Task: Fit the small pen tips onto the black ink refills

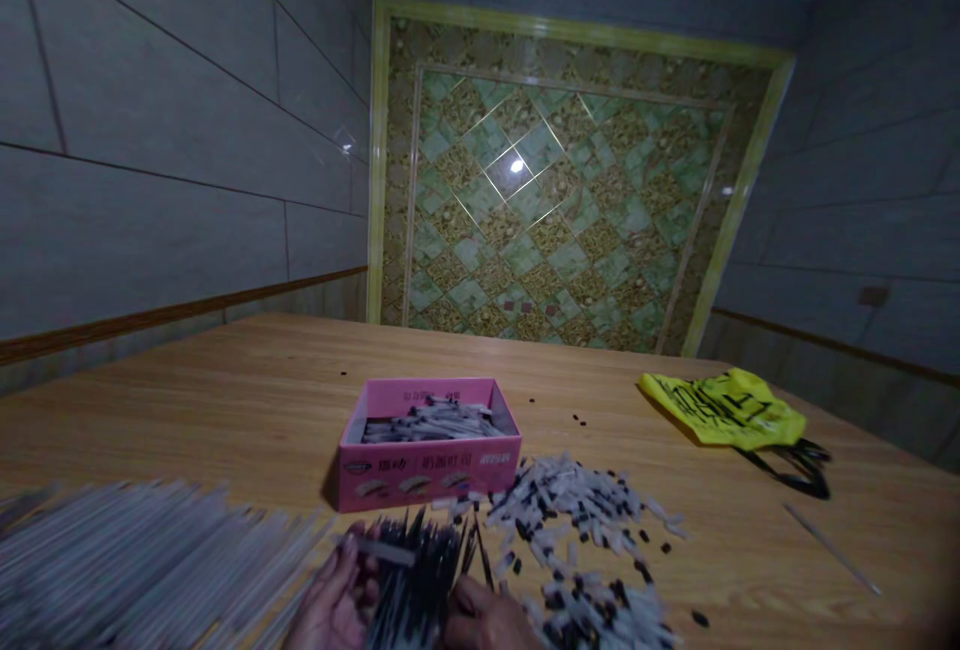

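At the near edge, my left hand [330, 595] is closed on a short translucent tube [384, 552], which lies across a dense bundle of thin dark pointed sticks [412, 580]. On the bundle's other side is my right hand [491, 618], its fingers curled against the sticks. A few dark sticks lean above its fingertips, and what it grips is hidden. Just beyond both hands stands an open pink box [431, 475] holding many slim pale pieces with dark ends [442, 420].
Long clear tubes [142, 560] lie in a wide layer at left. Small white and black pieces [570, 495] are heaped at right. Farther right are a yellow bag [727, 410] with black straps and a single thin rod [832, 550]. Tiled walls border the wooden table [277, 360].
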Motion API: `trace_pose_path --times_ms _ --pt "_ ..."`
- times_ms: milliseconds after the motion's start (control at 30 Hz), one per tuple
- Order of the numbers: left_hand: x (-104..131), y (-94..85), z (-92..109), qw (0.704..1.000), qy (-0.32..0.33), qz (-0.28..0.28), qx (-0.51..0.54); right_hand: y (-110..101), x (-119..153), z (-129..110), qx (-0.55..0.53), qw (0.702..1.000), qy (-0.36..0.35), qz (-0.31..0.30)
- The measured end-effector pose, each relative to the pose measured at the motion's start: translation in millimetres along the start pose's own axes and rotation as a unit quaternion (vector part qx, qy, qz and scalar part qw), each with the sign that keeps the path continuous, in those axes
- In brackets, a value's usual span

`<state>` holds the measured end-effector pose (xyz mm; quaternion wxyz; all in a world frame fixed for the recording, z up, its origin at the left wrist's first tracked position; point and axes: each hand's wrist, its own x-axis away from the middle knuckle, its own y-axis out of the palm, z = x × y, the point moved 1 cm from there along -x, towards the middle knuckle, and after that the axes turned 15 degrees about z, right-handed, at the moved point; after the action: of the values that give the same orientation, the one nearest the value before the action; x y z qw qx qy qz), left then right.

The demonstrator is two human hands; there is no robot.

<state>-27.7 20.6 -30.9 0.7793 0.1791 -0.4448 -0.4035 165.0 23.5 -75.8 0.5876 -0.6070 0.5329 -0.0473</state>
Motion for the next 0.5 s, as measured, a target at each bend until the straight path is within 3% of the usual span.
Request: trace_pose_path --times_ms 167,267,333,400,500 --pt "4 0.7 2 0.998 -0.056 0.011 0.019 3 -3 0 -0.046 0.984 -0.094 0.145" --pt "3 -0.3 1 0.996 -0.064 0.024 0.049 -17 -12 -8 -0.126 0.959 -0.089 0.237" --pt "2 -0.9 -1 0.996 -0.067 0.021 0.059 -40 -20 -20 -0.194 0.928 -0.018 0.316" --pt "1 -1.6 -3 0.995 -0.075 0.013 0.063 -65 -27 -37 -0.262 0.872 0.043 0.411" --pt "2 -2.8 -5 0.994 -0.086 0.005 0.072 -91 -35 -62 -0.360 0.803 0.093 0.465"
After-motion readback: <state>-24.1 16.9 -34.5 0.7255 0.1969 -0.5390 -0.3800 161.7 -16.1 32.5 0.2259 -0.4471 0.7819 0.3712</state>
